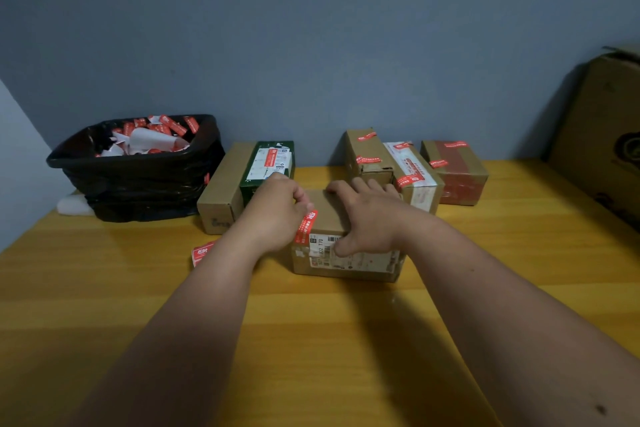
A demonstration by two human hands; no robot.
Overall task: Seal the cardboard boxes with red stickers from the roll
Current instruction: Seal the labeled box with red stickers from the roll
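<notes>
A small cardboard box (360, 260) with a white shipping label stands on the yellow table in front of me. My left hand (273, 210) pinches a red sticker (306, 226) that hangs over the box's top left edge. My right hand (367, 215) rests flat on the box's top, its thumb down on the front face. Part of the red sticker roll (201, 252) shows on the table behind my left forearm.
A black-lined bin (138, 170) full of sticker backing stands at the back left. A plain box (221, 191) and a green box (268, 163) lie beside it. Three stickered boxes (412, 170) sit behind, and a large carton (602, 142) leans at the right.
</notes>
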